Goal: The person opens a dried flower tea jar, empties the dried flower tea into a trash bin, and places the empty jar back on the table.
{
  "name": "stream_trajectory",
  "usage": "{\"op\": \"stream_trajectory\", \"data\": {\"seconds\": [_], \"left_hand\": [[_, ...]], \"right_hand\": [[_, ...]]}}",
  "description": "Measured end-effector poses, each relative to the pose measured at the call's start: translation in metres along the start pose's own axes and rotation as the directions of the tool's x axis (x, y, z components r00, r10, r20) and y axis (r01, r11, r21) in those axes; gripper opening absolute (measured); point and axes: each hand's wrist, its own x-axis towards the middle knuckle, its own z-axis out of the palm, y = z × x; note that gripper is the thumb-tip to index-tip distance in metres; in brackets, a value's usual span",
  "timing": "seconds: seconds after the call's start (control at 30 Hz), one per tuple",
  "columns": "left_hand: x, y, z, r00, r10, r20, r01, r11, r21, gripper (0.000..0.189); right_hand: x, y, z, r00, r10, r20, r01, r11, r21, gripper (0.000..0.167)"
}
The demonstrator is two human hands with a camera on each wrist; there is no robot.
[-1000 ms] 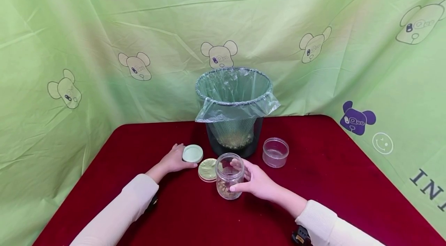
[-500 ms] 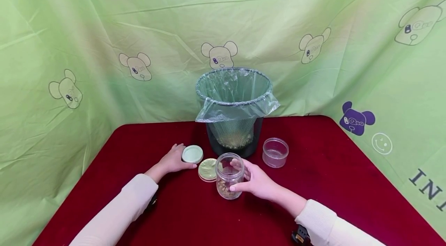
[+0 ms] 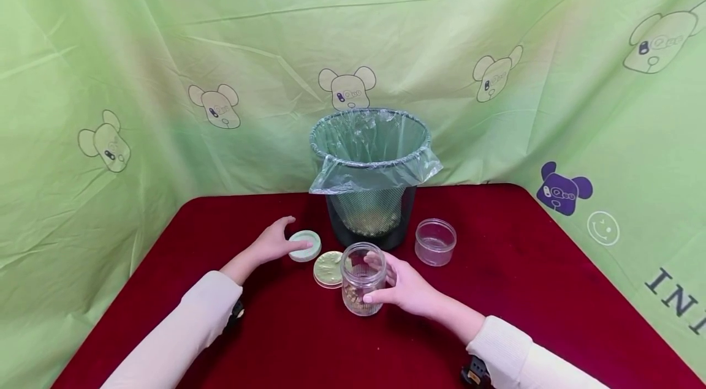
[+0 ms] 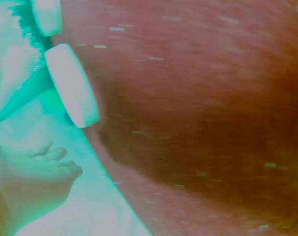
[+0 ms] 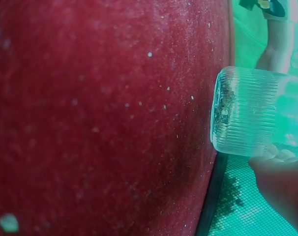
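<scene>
My right hand (image 3: 405, 288) grips a clear ribbed jar (image 3: 364, 297), thumb in front and fingers round the far side. The lidless jar stands upright with a few brown pieces at its bottom, also seen in the right wrist view through the jar wall (image 5: 245, 113). My left hand (image 3: 273, 242) is spread beside a pale green lid (image 3: 305, 247), its thumb over the lid's near edge. In the left wrist view the white-looking lid (image 4: 73, 86) appears apart from the fingers. Between lid and jar lies a yellowish crinkled disc (image 3: 328, 269), partly hidden by the jar.
Behind the jar stands a black mesh bin (image 3: 372, 211) with a clear liner (image 3: 369, 177) folded over its rim. A short clear tub (image 3: 436, 243) sits to its right. The red cloth (image 3: 309, 340) is dotted with small specks. Green fabric (image 3: 265, 27) hangs around the table.
My left hand has let go of the pale green lid; its fingers have lifted and spread away from the lid's side. My right hand and the jar have stayed in place.
</scene>
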Motion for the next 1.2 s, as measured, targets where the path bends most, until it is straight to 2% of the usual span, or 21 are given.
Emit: {"op": "stream_trajectory", "data": {"seconds": [0.13, 0.3, 0.4, 0.5, 0.63, 0.7, 0.77, 0.93, 1.1, 1.2], "left_hand": [[0.002, 0.018, -0.011, 1.0, 0.007, -0.027, -0.009, 0.997, -0.075, 0.092], [0.006, 0.039, -0.027, 0.991, 0.058, -0.119, -0.08, 0.978, -0.19, 0.095], [0.009, 0.048, -0.035, 0.981, 0.106, -0.164, -0.15, 0.946, -0.287, 0.092], [0.014, 0.057, -0.043, 0.967, 0.166, -0.195, -0.23, 0.897, -0.378, 0.089], [0.023, 0.069, -0.05, 0.943, 0.225, -0.247, -0.316, 0.839, -0.444, 0.09], [0.028, 0.075, -0.052, 0.933, 0.24, -0.267, -0.341, 0.826, -0.449, 0.092], [0.033, 0.081, -0.053, 0.927, 0.248, -0.281, -0.356, 0.818, -0.452, 0.094], [0.043, 0.096, -0.054, 0.926, 0.232, -0.298, -0.351, 0.82, -0.453, 0.087], [0.056, 0.108, -0.053, 0.914, 0.211, -0.345, -0.365, 0.799, -0.478, 0.076], [0.062, 0.113, -0.052, 0.919, 0.18, -0.351, -0.348, 0.79, -0.505, 0.073]], "right_hand": [[0.0, 0.0, 0.0, 1.0, -0.001, 0.0, 0.001, 1.0, 0.001, 0.074], [0.001, 0.0, 0.0, 1.0, 0.0, 0.0, 0.0, 1.0, 0.0, 0.074], [0.001, 0.0, 0.0, 1.0, 0.003, -0.001, -0.003, 1.0, 0.0, 0.073], [0.001, 0.0, 0.0, 1.0, 0.008, -0.002, -0.008, 1.0, 0.002, 0.073], [0.001, 0.001, 0.0, 1.0, 0.011, -0.003, -0.011, 1.0, 0.002, 0.073], [0.001, 0.001, 0.0, 1.0, 0.01, -0.004, -0.01, 1.0, 0.002, 0.073], [0.0, 0.001, 0.0, 1.0, 0.007, -0.004, -0.007, 1.0, 0.002, 0.073], [0.0, 0.002, 0.0, 1.0, 0.006, 0.001, -0.006, 1.0, 0.012, 0.074], [0.0, 0.001, 0.0, 1.0, 0.007, -0.005, -0.007, 1.0, 0.005, 0.074], [0.0, 0.0, 0.0, 1.0, 0.009, -0.004, -0.009, 1.0, 0.0, 0.074]]}}
